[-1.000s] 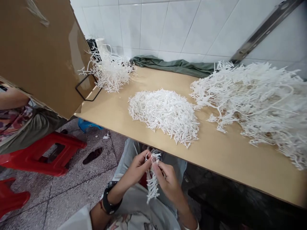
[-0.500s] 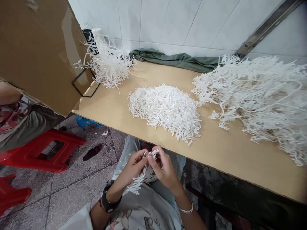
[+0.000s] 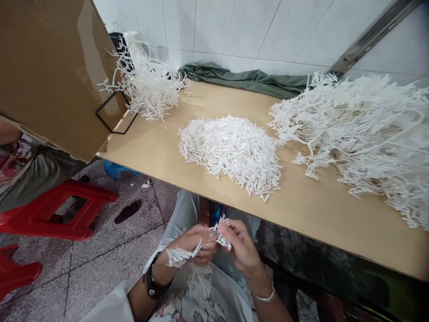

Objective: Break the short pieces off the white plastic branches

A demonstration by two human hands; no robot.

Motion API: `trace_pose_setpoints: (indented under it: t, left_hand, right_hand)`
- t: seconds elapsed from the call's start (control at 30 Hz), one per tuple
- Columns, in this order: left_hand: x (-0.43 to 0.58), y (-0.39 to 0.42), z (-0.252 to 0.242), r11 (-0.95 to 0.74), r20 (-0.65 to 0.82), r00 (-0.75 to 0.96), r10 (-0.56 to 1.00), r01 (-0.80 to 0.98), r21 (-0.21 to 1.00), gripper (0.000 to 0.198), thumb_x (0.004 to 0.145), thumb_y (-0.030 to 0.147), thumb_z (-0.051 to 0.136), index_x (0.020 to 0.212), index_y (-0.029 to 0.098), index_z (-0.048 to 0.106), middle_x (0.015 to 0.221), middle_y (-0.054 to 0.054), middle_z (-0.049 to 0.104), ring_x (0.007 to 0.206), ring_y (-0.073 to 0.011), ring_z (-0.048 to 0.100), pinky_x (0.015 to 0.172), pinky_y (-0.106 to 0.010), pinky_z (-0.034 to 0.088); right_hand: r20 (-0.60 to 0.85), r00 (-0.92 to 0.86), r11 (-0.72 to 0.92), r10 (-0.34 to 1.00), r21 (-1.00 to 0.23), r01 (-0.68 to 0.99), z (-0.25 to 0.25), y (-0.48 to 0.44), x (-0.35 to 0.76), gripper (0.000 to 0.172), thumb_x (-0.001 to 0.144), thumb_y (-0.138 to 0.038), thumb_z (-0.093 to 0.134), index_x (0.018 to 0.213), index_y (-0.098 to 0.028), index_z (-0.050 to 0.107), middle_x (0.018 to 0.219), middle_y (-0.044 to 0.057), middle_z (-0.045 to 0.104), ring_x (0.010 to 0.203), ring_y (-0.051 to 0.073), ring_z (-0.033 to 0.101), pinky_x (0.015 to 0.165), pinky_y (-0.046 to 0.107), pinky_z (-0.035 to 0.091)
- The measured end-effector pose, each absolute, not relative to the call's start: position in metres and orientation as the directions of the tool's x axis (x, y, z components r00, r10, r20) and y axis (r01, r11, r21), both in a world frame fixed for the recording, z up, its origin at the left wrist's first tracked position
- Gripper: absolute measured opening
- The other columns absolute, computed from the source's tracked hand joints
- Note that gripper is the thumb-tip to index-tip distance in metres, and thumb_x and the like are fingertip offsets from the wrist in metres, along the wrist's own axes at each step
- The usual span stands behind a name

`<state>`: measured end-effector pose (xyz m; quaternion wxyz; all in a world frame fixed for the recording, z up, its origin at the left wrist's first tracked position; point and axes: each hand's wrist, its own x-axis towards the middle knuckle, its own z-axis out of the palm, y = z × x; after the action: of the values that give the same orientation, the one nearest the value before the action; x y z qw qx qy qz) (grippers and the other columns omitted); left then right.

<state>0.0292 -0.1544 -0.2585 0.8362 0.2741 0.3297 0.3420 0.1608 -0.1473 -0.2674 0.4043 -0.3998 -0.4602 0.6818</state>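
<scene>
My left hand [image 3: 198, 240] is closed in a pinch on a white branched plastic strand, in front of the table edge above my lap. One comb-like part of the strand [image 3: 182, 256] lies over my left wrist, and more white branches [image 3: 202, 286] hang below the hand. Close beside it, my right hand [image 3: 241, 246] pinches a small cluster of white plastic sprigs [image 3: 224, 233] between thumb and fingers. The hands nearly touch. On the table, a heap of short loose white pieces [image 3: 231, 154] lies just beyond them.
A large tangle of white branched strands [image 3: 362, 138] covers the table's right side. A smaller tangle [image 3: 150, 89] sits at the back left, by a cardboard sheet [image 3: 50, 76] and a black wire frame [image 3: 115, 114]. Green cloth [image 3: 244, 80] runs along the wall. Red stools [image 3: 63, 210] stand at left.
Both hands have moved slightly down and toward me, the right one also rightward. The comb-like strand has swung from between the wrists onto my left wrist. More branches now show below the left hand.
</scene>
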Motion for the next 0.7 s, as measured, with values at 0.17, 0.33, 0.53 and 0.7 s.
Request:
trace_pose_setpoints:
  t: [0.17, 0.33, 0.53, 0.7]
  left_hand:
    - [0.041, -0.166, -0.264, 0.705, -0.337, 0.646, 0.685, -0.470, 0.531, 0.073, 0.060, 0.077, 0.058, 0.034, 0.023, 0.017, 0.021, 0.007, 0.011, 0.019, -0.0046, 0.010, 0.026, -0.020, 0.009]
    - [0.024, -0.156, -0.260, 0.523, -0.305, 0.430, 0.850, -0.614, 0.591, 0.067, 0.064, 0.068, 0.062, 0.038, 0.022, 0.020, 0.024, 0.009, 0.009, 0.021, -0.0031, 0.007, 0.025, -0.018, 0.009]
    - [0.028, -0.132, -0.242, 0.331, -0.292, 0.163, 0.942, -0.573, 0.750, 0.050, 0.066, 0.057, 0.070, 0.047, 0.017, 0.047, 0.030, 0.010, 0.024, 0.026, -0.0018, 0.014, 0.030, -0.018, 0.012]
    - [0.032, -0.122, -0.251, 0.268, -0.282, 0.047, 0.958, -0.488, 0.831, 0.047, 0.071, 0.060, 0.066, 0.061, 0.015, 0.056, 0.032, 0.010, 0.031, 0.029, -0.0025, 0.020, 0.033, -0.019, 0.012]
  right_hand:
    - [0.071, 0.138, 0.123, 0.988, -0.902, -0.413, -0.251, -0.134, 0.178, 0.048, 0.082, -0.049, 0.057, 0.054, -0.023, 0.029, 0.042, -0.011, 0.012, 0.035, 0.005, 0.004, 0.031, 0.021, 0.006]
    - [0.184, 0.336, 0.330, 0.924, -0.828, -0.454, -0.226, -0.111, 0.210, 0.045, 0.094, -0.044, 0.040, 0.060, -0.022, 0.020, 0.042, -0.010, 0.009, 0.036, 0.008, 0.000, 0.032, 0.022, 0.007]
    - [0.312, 0.312, 0.271, 0.897, -0.948, 0.168, -0.224, -0.084, 0.200, 0.037, 0.092, -0.049, 0.042, 0.068, -0.022, 0.040, 0.057, -0.003, 0.039, 0.050, 0.011, 0.040, 0.050, 0.026, 0.033]
    - [0.424, 0.214, 0.098, 0.880, -0.603, 0.792, -0.220, -0.028, 0.219, 0.030, 0.091, -0.039, 0.040, 0.067, -0.021, 0.040, 0.053, -0.003, 0.036, 0.048, 0.014, 0.034, 0.052, 0.029, 0.021]
